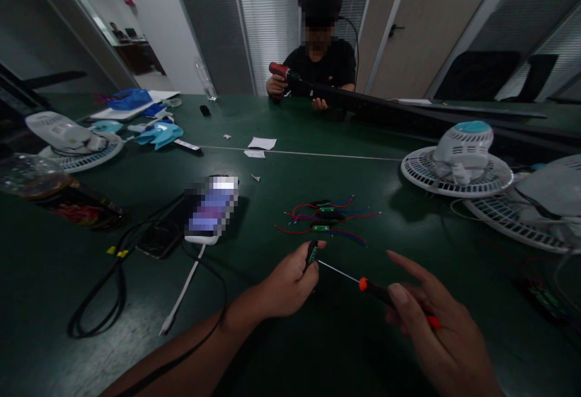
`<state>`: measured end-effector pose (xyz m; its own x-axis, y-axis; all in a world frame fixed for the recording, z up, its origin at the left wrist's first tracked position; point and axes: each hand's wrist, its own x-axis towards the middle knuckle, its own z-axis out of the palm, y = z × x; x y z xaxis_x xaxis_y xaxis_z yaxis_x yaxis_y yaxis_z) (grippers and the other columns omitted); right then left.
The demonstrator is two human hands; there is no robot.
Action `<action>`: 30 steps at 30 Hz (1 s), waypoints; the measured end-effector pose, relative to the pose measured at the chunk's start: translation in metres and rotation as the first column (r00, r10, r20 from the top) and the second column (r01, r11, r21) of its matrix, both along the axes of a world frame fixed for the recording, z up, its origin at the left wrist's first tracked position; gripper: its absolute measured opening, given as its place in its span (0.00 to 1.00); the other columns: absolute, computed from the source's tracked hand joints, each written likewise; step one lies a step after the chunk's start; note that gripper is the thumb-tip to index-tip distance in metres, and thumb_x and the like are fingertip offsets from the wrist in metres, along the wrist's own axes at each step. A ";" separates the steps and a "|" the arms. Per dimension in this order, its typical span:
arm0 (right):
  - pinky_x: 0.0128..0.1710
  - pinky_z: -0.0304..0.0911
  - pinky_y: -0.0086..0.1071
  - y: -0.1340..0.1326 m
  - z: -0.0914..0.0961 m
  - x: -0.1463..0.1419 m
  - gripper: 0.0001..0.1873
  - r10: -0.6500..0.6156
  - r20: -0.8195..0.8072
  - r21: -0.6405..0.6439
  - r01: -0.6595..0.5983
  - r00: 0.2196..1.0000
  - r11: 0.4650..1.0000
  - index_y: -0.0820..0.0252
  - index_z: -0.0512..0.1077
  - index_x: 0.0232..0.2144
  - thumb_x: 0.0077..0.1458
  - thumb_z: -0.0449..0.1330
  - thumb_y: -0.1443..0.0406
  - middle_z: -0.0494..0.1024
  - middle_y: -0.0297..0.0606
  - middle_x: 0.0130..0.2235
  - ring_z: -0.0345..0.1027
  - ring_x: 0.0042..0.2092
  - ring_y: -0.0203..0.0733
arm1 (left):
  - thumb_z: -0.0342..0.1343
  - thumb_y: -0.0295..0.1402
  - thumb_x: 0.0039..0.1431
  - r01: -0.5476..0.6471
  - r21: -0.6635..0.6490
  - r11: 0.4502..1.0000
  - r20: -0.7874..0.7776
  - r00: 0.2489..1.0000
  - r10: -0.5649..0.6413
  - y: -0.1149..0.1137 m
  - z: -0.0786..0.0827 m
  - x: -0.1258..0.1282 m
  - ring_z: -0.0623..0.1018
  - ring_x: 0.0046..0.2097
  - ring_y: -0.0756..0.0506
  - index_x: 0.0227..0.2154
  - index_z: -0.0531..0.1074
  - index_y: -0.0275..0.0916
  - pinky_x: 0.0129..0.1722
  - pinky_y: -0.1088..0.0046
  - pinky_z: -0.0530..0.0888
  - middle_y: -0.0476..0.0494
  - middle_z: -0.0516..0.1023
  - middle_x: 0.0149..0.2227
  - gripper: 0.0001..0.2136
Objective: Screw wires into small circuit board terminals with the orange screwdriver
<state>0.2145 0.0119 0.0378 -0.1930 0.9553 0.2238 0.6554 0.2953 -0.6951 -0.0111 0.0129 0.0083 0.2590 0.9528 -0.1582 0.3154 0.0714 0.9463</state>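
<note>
My left hand [288,282] is closed in a pinch on a small green circuit board [311,254], held just above the dark green table [318,336]. My right hand [438,330] grips a thin screwdriver [363,282] with a red and black handle; its metal tip touches the board. The index finger of that hand sticks out. Just beyond lie several more small boards with red and blue wires [327,218].
A phone [211,208] on a white cable lies left of centre, with black cables [118,276] beside it. White fan parts [456,164] sit right, another fan [68,138] left. Across the table a person holds a red drill [281,71].
</note>
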 end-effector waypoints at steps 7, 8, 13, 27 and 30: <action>0.15 0.61 0.26 0.003 -0.002 0.002 0.19 0.047 0.017 0.039 -0.047 0.999 0.998 0.60 0.68 0.51 0.63 0.50 0.58 0.73 0.26 0.17 0.67 0.15 0.34 | 0.41 0.34 0.65 -0.004 0.032 0.999 -0.028 1.000 0.004 -0.001 -0.001 0.000 0.69 0.29 0.49 0.60 0.55 0.32 0.33 0.71 0.69 0.51 0.66 0.28 0.23; 0.16 0.62 0.26 0.004 -0.003 0.002 0.18 0.064 0.019 0.062 -0.066 0.998 0.996 0.60 0.67 0.51 0.63 0.50 0.59 0.73 0.27 0.17 0.69 0.17 0.34 | 0.41 0.34 0.65 -0.003 0.044 0.999 -0.036 0.999 0.004 -0.001 -0.001 0.000 0.70 0.30 0.49 0.60 0.56 0.32 0.33 0.70 0.69 0.50 0.67 0.28 0.22; 0.18 0.64 0.26 0.004 -0.005 0.003 0.17 0.094 0.027 0.118 -0.096 0.995 0.988 0.59 0.65 0.52 0.63 0.52 0.60 0.74 0.28 0.19 0.70 0.19 0.35 | 0.41 0.35 0.65 0.007 0.063 0.998 -0.059 0.998 -0.003 -0.001 -0.003 -0.001 0.70 0.30 0.48 0.60 0.56 0.33 0.33 0.70 0.69 0.49 0.68 0.29 0.22; 0.23 0.68 0.27 0.005 -0.006 0.004 0.20 0.089 0.030 0.125 -0.092 0.996 0.988 0.59 0.64 0.52 0.59 0.55 0.60 0.80 0.31 0.25 0.76 0.24 0.38 | 0.41 0.34 0.64 0.008 0.042 0.999 -0.062 0.998 -0.006 0.000 0.002 0.000 0.70 0.31 0.48 0.59 0.57 0.32 0.34 0.70 0.70 0.48 0.68 0.30 0.22; 0.21 0.66 0.27 0.001 -0.004 0.003 0.19 0.098 0.013 0.083 -0.099 0.995 0.992 0.58 0.66 0.51 0.61 0.53 0.57 0.79 0.31 0.24 0.74 0.23 0.37 | 0.41 0.34 0.64 0.009 0.052 0.999 -0.040 0.999 -0.007 0.000 -0.001 -0.001 0.69 0.30 0.49 0.59 0.57 0.32 0.32 0.71 0.69 0.49 0.66 0.30 0.22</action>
